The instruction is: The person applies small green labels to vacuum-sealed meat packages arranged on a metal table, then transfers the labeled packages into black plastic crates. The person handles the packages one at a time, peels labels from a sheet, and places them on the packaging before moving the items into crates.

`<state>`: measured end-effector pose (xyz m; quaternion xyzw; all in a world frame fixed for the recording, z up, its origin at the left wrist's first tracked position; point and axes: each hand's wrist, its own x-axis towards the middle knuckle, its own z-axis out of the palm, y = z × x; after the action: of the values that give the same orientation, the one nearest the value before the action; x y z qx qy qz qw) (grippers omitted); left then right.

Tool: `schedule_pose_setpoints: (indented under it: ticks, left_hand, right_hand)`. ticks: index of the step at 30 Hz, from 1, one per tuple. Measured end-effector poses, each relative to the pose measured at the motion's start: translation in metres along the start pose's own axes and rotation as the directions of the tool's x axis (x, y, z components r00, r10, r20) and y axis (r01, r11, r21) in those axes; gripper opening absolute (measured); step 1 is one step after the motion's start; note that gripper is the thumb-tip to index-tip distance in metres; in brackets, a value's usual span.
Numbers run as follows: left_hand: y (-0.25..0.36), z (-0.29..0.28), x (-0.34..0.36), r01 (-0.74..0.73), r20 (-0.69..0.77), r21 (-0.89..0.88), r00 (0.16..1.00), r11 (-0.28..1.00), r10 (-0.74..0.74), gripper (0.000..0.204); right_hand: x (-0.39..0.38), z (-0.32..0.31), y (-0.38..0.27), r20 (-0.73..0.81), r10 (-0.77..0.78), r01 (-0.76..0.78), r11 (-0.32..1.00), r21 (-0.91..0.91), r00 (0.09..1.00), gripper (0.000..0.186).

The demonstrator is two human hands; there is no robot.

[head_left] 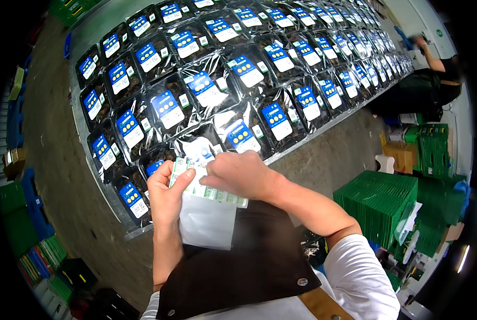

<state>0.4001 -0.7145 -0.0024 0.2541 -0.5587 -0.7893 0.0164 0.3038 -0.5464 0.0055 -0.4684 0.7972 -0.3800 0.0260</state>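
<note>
My left hand [166, 192] is closed on a sheet of small green-and-white labels [230, 198], with white backing paper [206, 229] hanging below. My right hand [238, 173] is curled in a pinch over the sheet's middle, slightly blurred; what sits between its fingertips is hidden. Just beyond both hands, rows of black trays [278, 122] under clear glossy film hold dark contents and carry blue-and-white labels, many with a small square sticker beside. A white shape on the nearest middle tray is partly behind my hands. My dark apron [227, 277] is below.
The trays cover a metal table [105, 189]. At the upper right a co-worker [446, 82] stands near the table's far end, one arm raised. Stacked green crates [372, 208] and cardboard boxes [398, 157] are at right. More crates [14, 205] line the left side beyond the concrete floor.
</note>
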Motion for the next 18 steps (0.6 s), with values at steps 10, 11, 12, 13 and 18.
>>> schedule_pose_setpoints:
  ticks: [10,11,12,13,18]
  left_hand:
    - [-0.002,-0.063,-0.011,-0.017,-0.148,-0.167,0.989,0.986,-0.008,0.008]
    - [0.0,-0.067,-0.013,-0.011,-0.154,-0.175,0.988,0.984,-0.016,0.008]
    - [0.001,-0.072,-0.015,-0.005,-0.162,-0.181,0.986,0.983,-0.024,0.008]
    - [0.001,-0.076,-0.018,-0.01,-0.174,-0.179,0.985,0.984,-0.022,0.008]
    - [-0.001,-0.081,-0.02,-0.019,-0.191,-0.187,0.981,0.982,-0.017,0.008]
  right_hand:
    - [-0.068,-0.058,0.14,-0.073,0.822,-0.756,0.55,0.355,0.565,0.03]
    - [-0.072,-0.061,0.153,-0.014,0.818,-0.784,0.556,0.276,0.575,0.03]
    - [-0.071,-0.061,0.161,0.048,0.813,-0.803,0.562,0.196,0.581,0.031]
    - [-0.064,-0.058,0.165,0.083,0.8,-0.801,0.58,0.151,0.595,0.031]
    - [-0.018,-0.044,0.176,0.132,0.801,-0.788,0.598,-0.147,0.583,0.039]
